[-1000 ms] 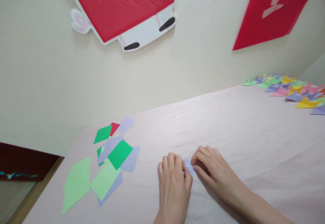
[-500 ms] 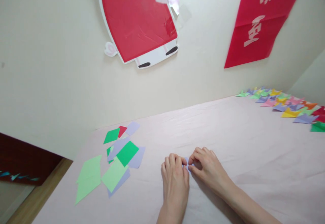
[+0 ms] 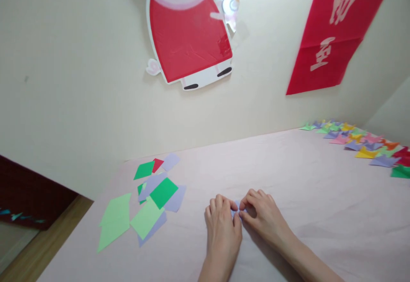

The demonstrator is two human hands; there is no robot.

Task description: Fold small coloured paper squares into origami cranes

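Note:
A small piece of lavender paper [image 3: 237,205] lies on the cloth-covered surface between my two hands, mostly hidden by the fingers. My left hand [image 3: 223,224] pinches its left side with thumb and forefinger. From the right, my right hand [image 3: 264,213] pinches the same paper, thumb and forefinger curled together. The fingertips of both hands almost meet at the paper's middle. How the paper is folded cannot be made out.
Loose paper sheets lie to the left, among them a dark green sheet [image 3: 164,193] and a light green sheet [image 3: 115,218]. Rows of folded coloured paper shapes [image 3: 367,152] stand at the far right. Behind rises a wall with a red banner [image 3: 336,39] and a cartoon cutout [image 3: 188,39].
The camera view has tilted a little, so the wall decorations sit lower and further right. My hands keep nearly the same pinch on the lavender paper.

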